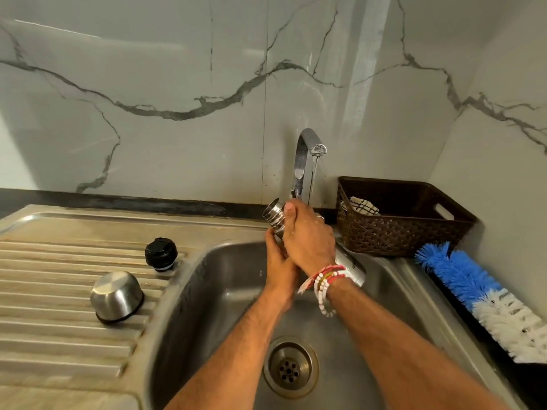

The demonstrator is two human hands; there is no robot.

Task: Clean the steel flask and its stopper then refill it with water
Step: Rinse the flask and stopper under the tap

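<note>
Near the back rim of the sink (204,306), under the tap (305,149), the steel flask (276,215) is gripped by the left hand (278,261) and right hand (307,238), both curled round it, slanted, mouth pointing up-left, open basin below.

Half the flask (273,216) is hidden!
My right hand (307,238) and left hand (278,261) cover its middle; its lettering is unreadable; the brush (473,288) runs off frame.

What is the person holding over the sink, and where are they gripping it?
The steel flask, gripped round its middle: right hand on top, left hand beneath. Its threaded neck and base stick out.
</note>
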